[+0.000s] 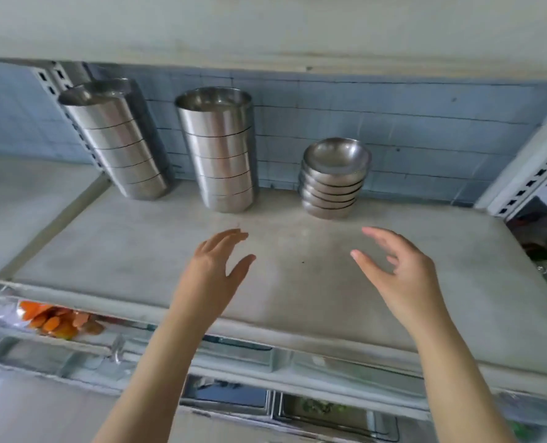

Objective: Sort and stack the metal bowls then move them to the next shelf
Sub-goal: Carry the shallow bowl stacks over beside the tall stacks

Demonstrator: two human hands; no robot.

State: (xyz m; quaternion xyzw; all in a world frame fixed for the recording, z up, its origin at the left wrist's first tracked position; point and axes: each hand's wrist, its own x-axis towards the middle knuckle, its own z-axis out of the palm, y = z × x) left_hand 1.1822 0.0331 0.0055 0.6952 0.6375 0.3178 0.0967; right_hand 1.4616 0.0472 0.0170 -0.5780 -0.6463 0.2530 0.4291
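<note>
Three stacks of metal bowls stand along the back of a grey shelf (pixel 137 251). A tall stack of straight-sided bowls (pixel 115 145) leans at the left. Another tall straight-sided stack (pixel 221 151) is in the middle. A shorter stack of round shallow bowls (pixel 334 179) is at the right. My left hand (pixel 214 270) hovers over the shelf in front of the middle stack, fingers spread and holding nothing. My right hand (pixel 400 270) hovers in front of the shallow stack, fingers relaxed and holding nothing. Neither hand touches a bowl.
A blue tiled wall (pixel 425 129) backs the shelf and another shelf board (pixel 265 27) is above. White slotted uprights (pixel 534 167) stand at the right. Below the front edge are metal trays (pixel 336 410) and a bag of orange food (pixel 54 321).
</note>
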